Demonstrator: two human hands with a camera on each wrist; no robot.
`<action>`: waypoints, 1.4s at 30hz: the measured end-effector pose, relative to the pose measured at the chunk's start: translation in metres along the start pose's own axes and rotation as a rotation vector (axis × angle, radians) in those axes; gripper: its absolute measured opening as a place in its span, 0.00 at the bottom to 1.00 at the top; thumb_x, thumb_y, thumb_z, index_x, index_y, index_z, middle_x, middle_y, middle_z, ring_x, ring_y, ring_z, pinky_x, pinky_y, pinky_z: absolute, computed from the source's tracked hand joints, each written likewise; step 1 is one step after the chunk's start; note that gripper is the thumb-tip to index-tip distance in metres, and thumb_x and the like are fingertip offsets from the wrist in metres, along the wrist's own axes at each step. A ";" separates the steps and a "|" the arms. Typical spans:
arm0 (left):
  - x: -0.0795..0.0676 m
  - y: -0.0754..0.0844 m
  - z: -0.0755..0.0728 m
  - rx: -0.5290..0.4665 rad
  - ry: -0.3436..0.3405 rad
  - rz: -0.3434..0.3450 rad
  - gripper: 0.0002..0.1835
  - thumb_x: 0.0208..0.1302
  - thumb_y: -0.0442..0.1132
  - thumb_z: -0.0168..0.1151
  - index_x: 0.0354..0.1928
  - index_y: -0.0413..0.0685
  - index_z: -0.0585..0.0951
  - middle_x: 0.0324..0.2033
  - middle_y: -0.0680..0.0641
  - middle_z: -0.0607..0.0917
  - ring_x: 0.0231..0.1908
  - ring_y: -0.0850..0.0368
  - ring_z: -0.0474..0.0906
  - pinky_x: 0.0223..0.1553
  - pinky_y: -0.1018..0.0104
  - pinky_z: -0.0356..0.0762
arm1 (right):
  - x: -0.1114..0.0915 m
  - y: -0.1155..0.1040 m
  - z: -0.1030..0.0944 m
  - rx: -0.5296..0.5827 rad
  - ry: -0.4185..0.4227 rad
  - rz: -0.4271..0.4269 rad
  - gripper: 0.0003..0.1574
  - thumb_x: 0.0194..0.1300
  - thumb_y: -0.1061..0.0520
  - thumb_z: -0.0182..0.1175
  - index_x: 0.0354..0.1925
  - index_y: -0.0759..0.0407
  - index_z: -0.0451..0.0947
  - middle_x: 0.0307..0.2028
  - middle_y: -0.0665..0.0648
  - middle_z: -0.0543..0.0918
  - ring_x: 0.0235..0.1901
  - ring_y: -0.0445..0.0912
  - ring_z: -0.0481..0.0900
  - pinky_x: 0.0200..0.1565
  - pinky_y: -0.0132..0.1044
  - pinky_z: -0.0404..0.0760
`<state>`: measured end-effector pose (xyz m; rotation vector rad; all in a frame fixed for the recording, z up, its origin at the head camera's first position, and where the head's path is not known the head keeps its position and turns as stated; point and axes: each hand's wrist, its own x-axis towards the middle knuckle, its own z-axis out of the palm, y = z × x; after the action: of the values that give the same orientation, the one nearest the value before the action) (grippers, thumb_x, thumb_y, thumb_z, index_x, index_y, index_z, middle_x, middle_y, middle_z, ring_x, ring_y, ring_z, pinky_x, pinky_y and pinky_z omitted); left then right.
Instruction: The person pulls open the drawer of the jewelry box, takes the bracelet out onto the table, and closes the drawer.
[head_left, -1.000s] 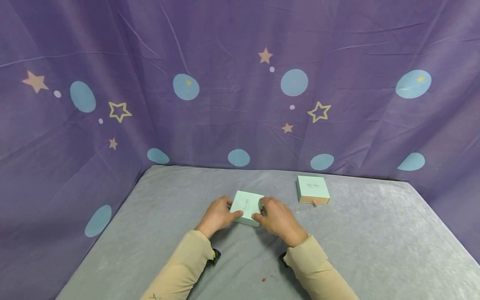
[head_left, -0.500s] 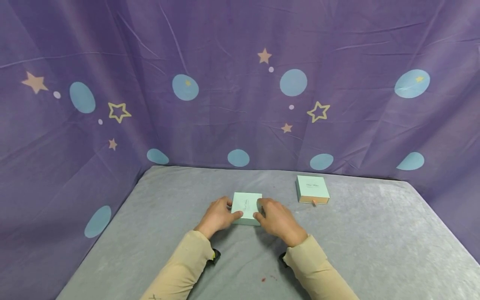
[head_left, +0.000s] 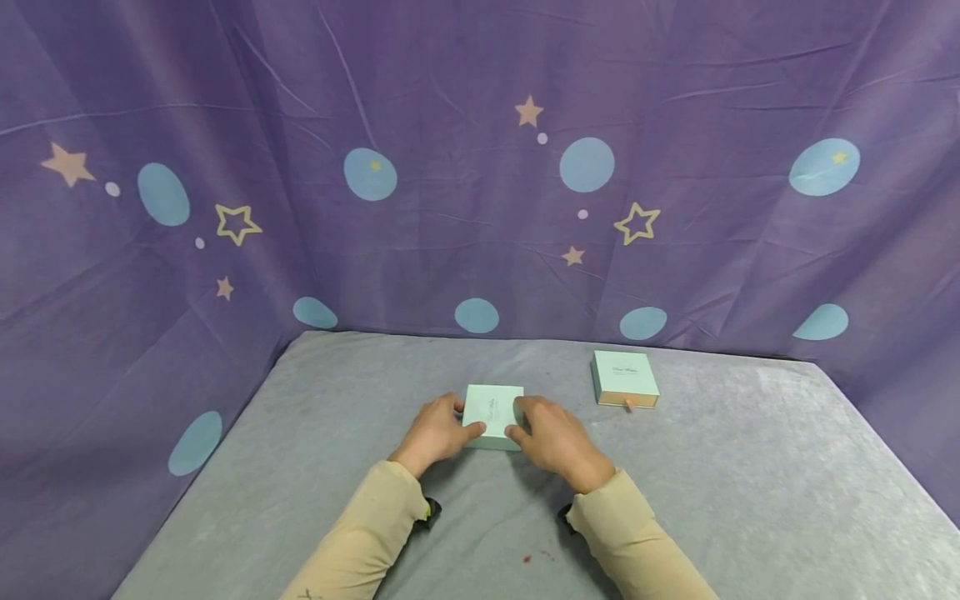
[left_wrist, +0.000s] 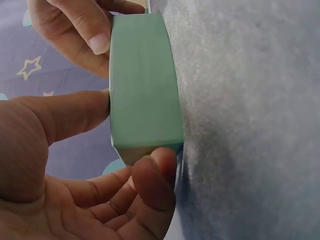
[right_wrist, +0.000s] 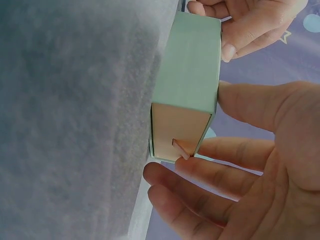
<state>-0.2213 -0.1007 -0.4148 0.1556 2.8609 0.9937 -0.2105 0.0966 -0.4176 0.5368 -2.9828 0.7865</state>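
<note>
A mint-green drawer box with small dark lettering on its lid lies on the grey cloth between both hands. My left hand grips its left end, thumb on the top edge and curled fingers at the side. At the opposite end, my right hand holds it with the thumb on the top edge and fingers round the far corner. In the right wrist view, that end shows a peach drawer front with a small ribbon tab close to the fingers. The drawer sits flush inside the green sleeve.
A second mint-green box lies farther back to the right, its peach side and ribbon tab facing me. Grey cloth covers the table. Behind stands a purple curtain with stars and blue spots. A small red mark shows near the front.
Between my hands, the box has turned slightly, from askew to nearly square with the table. Both hands have stayed almost in place, and the second box has not moved.
</note>
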 end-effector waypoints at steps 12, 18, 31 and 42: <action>0.000 0.000 0.001 -0.069 -0.023 -0.008 0.22 0.60 0.46 0.67 0.49 0.38 0.76 0.31 0.47 0.78 0.25 0.57 0.76 0.28 0.63 0.76 | 0.001 0.003 -0.001 0.037 0.011 -0.003 0.21 0.60 0.50 0.67 0.47 0.59 0.77 0.36 0.53 0.78 0.31 0.45 0.73 0.31 0.41 0.72; -0.001 0.000 0.002 -0.146 -0.036 -0.014 0.21 0.61 0.43 0.67 0.49 0.37 0.75 0.32 0.45 0.79 0.20 0.58 0.77 0.21 0.66 0.77 | 0.001 0.003 -0.001 0.045 0.029 0.000 0.17 0.59 0.50 0.68 0.42 0.58 0.77 0.29 0.51 0.76 0.26 0.44 0.71 0.26 0.39 0.70; 0.001 0.000 0.002 -0.091 -0.004 0.013 0.22 0.60 0.43 0.67 0.51 0.36 0.76 0.33 0.46 0.79 0.27 0.57 0.76 0.30 0.64 0.77 | -0.002 0.000 -0.003 0.018 0.044 -0.011 0.15 0.58 0.50 0.68 0.38 0.58 0.78 0.20 0.48 0.71 0.19 0.43 0.69 0.21 0.37 0.67; 0.000 0.000 0.001 -0.065 0.011 0.014 0.24 0.60 0.43 0.67 0.54 0.37 0.75 0.35 0.45 0.80 0.33 0.54 0.76 0.35 0.60 0.77 | 0.000 0.000 -0.003 0.038 0.053 -0.028 0.16 0.63 0.52 0.64 0.44 0.61 0.80 0.23 0.49 0.76 0.20 0.43 0.72 0.22 0.36 0.71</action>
<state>-0.2215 -0.1005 -0.4159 0.1650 2.8366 1.0915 -0.2105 0.0987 -0.4149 0.5492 -2.9115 0.8431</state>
